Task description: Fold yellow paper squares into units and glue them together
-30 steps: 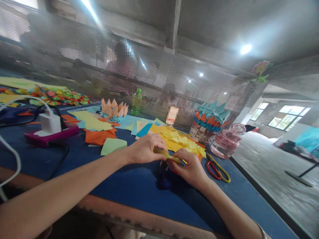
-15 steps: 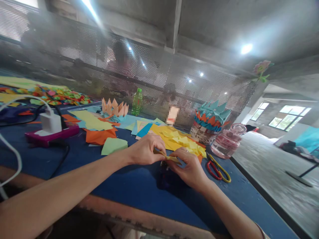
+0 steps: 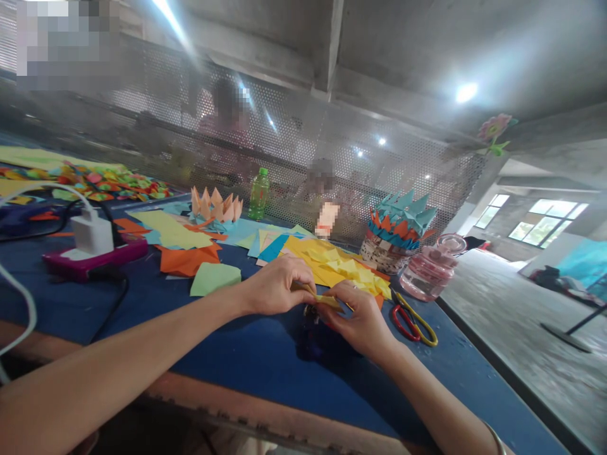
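At the far left, a white cable (image 3: 18, 297) curves along the edge of the frame. Beside it, a white plug charger (image 3: 90, 232) sits on a flat magenta power bank (image 3: 90, 254), and a black cable (image 3: 116, 297) trails down across the blue-topped desk (image 3: 227, 360). In the upper left of the frame lies a heap of multicoloured folded paper pieces (image 3: 90, 183). Further right come a jagged orange paper sheet (image 3: 187, 259), a pale green paper square (image 3: 215, 279) and a crown of pale orange paper points (image 3: 215, 205), with a green plastic bottle (image 3: 259, 193) behind them.

At centre, the left hand (image 3: 277, 285) and the right hand (image 3: 353, 309) are both closed, gripping a narrow folded yellow paper strip (image 3: 327, 301) between them, just above the desk. A small dark object (image 3: 310, 311) under the hands is too hidden to identify. A pile of yellow paper triangles (image 3: 339, 268) lies just beyond the hands.

Further right stand a woven basket (image 3: 379, 256) topped with teal and orange paper points, a pair of red-and-yellow-handled scissors (image 3: 412, 322) and a pink glass jar (image 3: 427, 273).
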The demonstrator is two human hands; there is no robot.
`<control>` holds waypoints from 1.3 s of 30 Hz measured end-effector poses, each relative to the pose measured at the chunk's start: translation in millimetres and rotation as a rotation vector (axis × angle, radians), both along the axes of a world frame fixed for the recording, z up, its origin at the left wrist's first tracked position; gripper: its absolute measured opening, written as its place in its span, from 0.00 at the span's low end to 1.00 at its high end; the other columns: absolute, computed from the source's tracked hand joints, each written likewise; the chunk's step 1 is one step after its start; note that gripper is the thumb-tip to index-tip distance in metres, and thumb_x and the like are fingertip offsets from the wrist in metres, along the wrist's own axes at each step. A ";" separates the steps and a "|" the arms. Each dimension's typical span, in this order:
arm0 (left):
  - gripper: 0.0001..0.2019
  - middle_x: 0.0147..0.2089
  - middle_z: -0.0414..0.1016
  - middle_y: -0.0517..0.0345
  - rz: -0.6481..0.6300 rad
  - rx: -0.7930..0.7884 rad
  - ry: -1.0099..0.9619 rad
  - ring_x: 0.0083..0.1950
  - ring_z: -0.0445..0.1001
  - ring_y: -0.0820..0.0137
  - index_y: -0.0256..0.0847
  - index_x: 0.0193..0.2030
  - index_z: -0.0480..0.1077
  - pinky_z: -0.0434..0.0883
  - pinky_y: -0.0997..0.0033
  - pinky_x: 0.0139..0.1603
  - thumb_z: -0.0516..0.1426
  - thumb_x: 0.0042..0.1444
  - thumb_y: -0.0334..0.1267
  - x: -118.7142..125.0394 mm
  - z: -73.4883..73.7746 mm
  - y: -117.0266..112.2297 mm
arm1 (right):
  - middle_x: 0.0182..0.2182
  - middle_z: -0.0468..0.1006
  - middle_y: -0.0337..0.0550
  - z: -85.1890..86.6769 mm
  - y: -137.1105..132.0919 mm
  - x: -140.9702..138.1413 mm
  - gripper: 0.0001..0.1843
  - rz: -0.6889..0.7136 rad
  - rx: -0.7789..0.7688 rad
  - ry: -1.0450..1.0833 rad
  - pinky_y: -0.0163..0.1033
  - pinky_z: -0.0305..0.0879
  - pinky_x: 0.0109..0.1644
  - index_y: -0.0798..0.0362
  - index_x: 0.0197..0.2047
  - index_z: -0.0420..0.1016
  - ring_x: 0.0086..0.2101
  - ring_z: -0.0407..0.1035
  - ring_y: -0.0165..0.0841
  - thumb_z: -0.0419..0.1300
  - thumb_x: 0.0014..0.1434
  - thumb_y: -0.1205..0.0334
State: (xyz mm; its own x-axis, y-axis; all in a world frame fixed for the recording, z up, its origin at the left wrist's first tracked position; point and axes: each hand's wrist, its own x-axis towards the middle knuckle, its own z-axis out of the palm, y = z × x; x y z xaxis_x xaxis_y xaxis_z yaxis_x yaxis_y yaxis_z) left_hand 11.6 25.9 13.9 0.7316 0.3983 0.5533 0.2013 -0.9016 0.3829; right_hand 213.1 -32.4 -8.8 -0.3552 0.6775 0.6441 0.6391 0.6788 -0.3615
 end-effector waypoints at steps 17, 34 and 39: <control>0.03 0.33 0.80 0.58 0.104 0.250 0.090 0.41 0.74 0.65 0.39 0.33 0.76 0.60 0.62 0.52 0.63 0.57 0.34 0.0 3.6 -2.5 | 0.25 0.76 0.40 -3.8 4.1 2.5 0.08 -0.026 0.025 -0.060 0.35 0.63 0.33 0.51 0.31 0.75 0.29 0.68 0.33 0.61 0.62 0.62; 0.07 0.30 0.76 0.58 0.179 0.427 0.078 0.42 0.72 0.64 0.38 0.28 0.71 0.61 0.63 0.49 0.58 0.56 0.26 0.9 2.3 -1.8 | 0.29 0.78 0.43 -1.9 3.7 0.8 0.03 -0.042 0.054 -0.060 0.38 0.63 0.38 0.52 0.35 0.75 0.33 0.69 0.35 0.60 0.62 0.65; 0.06 0.35 0.78 0.55 0.192 0.409 0.071 0.43 0.75 0.62 0.37 0.30 0.71 0.62 0.61 0.49 0.59 0.56 0.25 0.5 2.0 -0.8 | 0.34 0.78 0.43 -3.1 2.7 1.2 0.07 -0.070 0.039 -0.041 0.38 0.65 0.41 0.52 0.42 0.74 0.36 0.70 0.36 0.62 0.59 0.66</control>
